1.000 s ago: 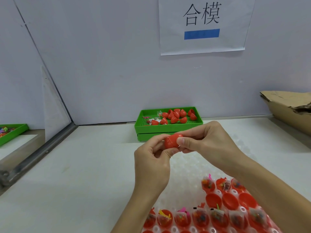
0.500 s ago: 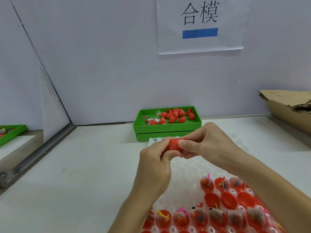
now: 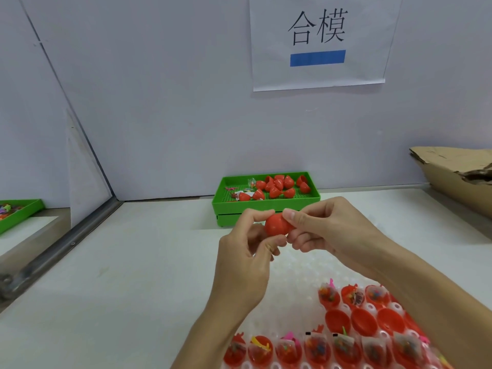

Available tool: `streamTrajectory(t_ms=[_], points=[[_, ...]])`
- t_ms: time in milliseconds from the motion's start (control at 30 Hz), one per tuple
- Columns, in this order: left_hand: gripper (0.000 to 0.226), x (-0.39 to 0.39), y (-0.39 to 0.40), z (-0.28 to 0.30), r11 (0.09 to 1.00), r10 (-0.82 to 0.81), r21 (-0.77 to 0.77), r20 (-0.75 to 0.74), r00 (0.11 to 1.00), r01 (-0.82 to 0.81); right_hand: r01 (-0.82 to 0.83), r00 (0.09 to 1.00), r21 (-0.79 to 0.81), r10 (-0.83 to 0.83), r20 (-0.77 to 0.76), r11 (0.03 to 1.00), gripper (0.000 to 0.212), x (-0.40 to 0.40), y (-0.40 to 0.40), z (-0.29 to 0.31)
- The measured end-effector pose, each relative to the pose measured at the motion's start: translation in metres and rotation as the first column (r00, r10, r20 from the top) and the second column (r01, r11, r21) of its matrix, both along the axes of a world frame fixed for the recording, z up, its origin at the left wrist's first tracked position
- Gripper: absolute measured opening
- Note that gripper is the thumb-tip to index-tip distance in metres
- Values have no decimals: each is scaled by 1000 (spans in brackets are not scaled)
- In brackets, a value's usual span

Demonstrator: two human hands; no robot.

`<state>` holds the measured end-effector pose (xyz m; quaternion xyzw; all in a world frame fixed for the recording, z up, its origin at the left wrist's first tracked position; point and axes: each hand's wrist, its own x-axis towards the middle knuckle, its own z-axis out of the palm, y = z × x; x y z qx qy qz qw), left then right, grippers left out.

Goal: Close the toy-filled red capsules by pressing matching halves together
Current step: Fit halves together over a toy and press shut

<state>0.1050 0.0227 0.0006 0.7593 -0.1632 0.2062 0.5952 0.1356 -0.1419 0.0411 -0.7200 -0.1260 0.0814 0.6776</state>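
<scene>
A plain red capsule [image 3: 277, 226] is showing at frame centre. Behind it, a bright green tray [image 3: 266, 204] is holding red halves [image 3: 274, 188]. At upper right, a white sign [image 3: 319, 43] is displaying black characters above a blue bar.

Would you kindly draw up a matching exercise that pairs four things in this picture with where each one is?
Things:
1. red capsule
2. green tray
3. paper sign
4. cardboard box

Places:
A. on the wall, top of the picture
B. at the right edge of the table
C. held between the left hand and the right hand
D. at the back of the table, against the wall, with loose red capsule halves in it

Pairs: 1-C, 2-D, 3-A, 4-B
</scene>
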Motion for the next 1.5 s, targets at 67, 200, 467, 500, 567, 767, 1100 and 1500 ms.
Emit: streamTrajectory(t_ms=[67, 200, 467, 500, 567, 767, 1100, 1500], points=[[34, 0, 1, 0, 999, 11, -33, -19, 1000, -12, -34, 999, 15, 35, -39, 999, 44, 0, 1, 0], [36, 0, 3, 1, 999, 31, -34, -12, 999, -31, -79, 993, 24, 81, -90, 997, 44, 0, -1, 0], [38, 2, 4, -1, 1000, 22, -4, 10, 1000, -22, -53, 996, 9, 53, -69, 999, 54, 0, -1, -1], [40, 2, 4, -1, 1000, 28, -5, 9, 1000, -28, -49, 997, -2, 49, -63, 999, 54, 0, -1, -1], [40, 3, 4, -2, 999, 41, -12, 9, 999, -41, -49, 997, -14, 49, -56, 999, 51, -1, -1, -2], [39, 3, 2, -4, 997, 56, -47, 10, 998, -55, -62, 997, -10, 61, -56, 998, 51, -1, 1, -3], [49, 2, 2, -11, 992, 114, 42, 21, 993, -115, -31, 999, -93, 29, -28, 995, 36, -4, 2, -1], [28, 2, -3, -8, 964, 135, 198, 200, 970, -175, 5, 1000, -155, -4, 11, 988, 33, -5, 4, 2]])
